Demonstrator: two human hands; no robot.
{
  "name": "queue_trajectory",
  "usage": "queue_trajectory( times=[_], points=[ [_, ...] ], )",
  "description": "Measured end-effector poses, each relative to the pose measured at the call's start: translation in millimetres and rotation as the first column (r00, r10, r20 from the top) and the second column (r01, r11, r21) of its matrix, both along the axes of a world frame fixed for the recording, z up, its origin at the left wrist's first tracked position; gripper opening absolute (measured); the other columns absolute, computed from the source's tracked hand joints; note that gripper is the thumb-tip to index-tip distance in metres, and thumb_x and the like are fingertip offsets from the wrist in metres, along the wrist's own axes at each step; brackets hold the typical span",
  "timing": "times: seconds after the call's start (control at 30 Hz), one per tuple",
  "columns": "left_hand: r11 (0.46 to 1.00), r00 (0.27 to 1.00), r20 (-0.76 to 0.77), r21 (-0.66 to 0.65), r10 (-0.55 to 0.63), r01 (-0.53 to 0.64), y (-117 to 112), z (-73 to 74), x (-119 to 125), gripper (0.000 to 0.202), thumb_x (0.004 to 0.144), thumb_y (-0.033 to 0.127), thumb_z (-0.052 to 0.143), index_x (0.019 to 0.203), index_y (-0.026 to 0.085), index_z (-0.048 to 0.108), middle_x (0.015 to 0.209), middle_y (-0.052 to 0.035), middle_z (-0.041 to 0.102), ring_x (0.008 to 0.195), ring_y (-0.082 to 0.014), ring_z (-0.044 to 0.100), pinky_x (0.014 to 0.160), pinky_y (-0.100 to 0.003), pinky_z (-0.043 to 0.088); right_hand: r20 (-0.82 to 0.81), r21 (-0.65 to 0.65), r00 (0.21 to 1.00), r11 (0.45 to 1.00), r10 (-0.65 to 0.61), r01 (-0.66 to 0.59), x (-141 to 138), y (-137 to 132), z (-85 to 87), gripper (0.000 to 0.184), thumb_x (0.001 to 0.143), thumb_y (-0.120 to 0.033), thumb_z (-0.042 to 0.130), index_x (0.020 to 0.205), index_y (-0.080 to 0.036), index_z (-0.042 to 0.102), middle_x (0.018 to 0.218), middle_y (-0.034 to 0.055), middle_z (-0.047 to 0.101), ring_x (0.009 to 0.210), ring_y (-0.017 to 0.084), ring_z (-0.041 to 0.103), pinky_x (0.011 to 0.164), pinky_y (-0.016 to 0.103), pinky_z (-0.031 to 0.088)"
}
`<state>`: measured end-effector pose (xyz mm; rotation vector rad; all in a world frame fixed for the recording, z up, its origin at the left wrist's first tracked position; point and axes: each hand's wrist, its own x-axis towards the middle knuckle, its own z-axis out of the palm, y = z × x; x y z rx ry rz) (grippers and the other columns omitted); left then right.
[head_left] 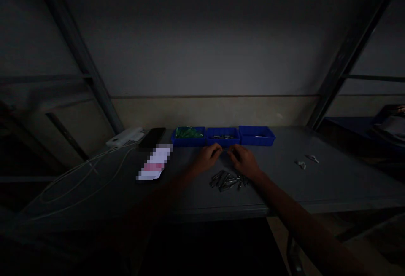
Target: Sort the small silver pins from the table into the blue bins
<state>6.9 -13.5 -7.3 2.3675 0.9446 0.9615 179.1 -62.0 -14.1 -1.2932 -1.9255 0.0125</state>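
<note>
My left hand (pixel 208 158) is closed in a pinch in front of the blue bins. Facing it, my right hand (pixel 246 162) is pinched as well, its fingertips close to the left ones. A small thin piece (pixel 225 149) shows between the fingertips; its kind is too dark and small to make out. Below the hands lies a loose pile of slim metallic cylinders (pixel 224 180) on the grey table (pixel 190 198). The middle blue bin (pixel 223 142), just behind my hands, holds similar small metallic parts.
The left blue bin (pixel 190 142) contains green pieces; the right blue bin (pixel 257 140) has a thin part inside. A lit phone (pixel 156 162), a dark flat object (pixel 152 137), a white power strip (pixel 125 137) and cables lie left. Two small white items (pixel 301 165) lie right.
</note>
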Motion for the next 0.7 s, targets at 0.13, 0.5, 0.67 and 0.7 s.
queue_trajectory(
  times=[0.13, 0.5, 0.67, 0.7],
  points=[
    [1.000, 0.999, 0.026, -0.014, -0.019, 0.019, -1.1, 0.2, 0.2, 0.020, 0.086, 0.031, 0.042, 0.086, 0.017, 0.056, 0.072, 0.0009, 0.061, 0.068, -0.0111, 0.056, 0.061, -0.020, 0.040, -0.007, 0.017, 1.000, 1.000, 0.000, 0.000, 0.1, 0.0, -0.1, 0.015, 0.086, -0.028, 0.043, 0.086, -0.019, 0.055, 0.077, 0.0040, 0.061, 0.067, 0.015, 0.055, 0.063, 0.026, 0.039],
    [1.000, 0.999, 0.033, 0.004, -0.015, 0.014, 2.0, -2.2, -0.1, 0.018, 0.086, 0.030, 0.044, 0.087, 0.018, 0.056, 0.077, 0.0000, 0.063, 0.069, -0.0110, 0.057, 0.063, -0.020, 0.041, -0.017, -0.003, 1.000, 1.000, -0.019, 0.019, -0.7, -0.4, 0.6, 0.015, 0.086, -0.029, 0.044, 0.087, -0.019, 0.055, 0.072, 0.0030, 0.061, 0.062, 0.015, 0.054, 0.060, 0.025, 0.039],
    [1.000, 1.000, 0.011, 0.008, 0.007, -0.007, -0.9, 1.6, -0.2, 0.017, 0.086, 0.028, 0.043, 0.085, 0.018, 0.057, 0.078, 0.0006, 0.063, 0.072, -0.0113, 0.056, 0.066, -0.020, 0.041, -0.028, 0.002, 0.999, 1.000, -0.014, 0.015, -0.7, -0.9, 0.3, 0.015, 0.085, -0.028, 0.045, 0.089, -0.019, 0.055, 0.071, 0.0025, 0.061, 0.060, 0.014, 0.053, 0.059, 0.025, 0.039],
    [1.000, 1.000, 0.009, 0.008, 0.007, -0.007, -1.5, 2.3, -0.3, 0.017, 0.086, 0.028, 0.043, 0.084, 0.018, 0.057, 0.077, 0.0008, 0.063, 0.071, -0.0113, 0.056, 0.066, -0.020, 0.041, -0.029, 0.003, 0.999, 1.000, -0.013, 0.013, -0.8, -1.1, 0.5, 0.015, 0.085, -0.028, 0.044, 0.089, -0.019, 0.056, 0.072, 0.0026, 0.061, 0.061, 0.014, 0.054, 0.059, 0.025, 0.039]
  ],
)
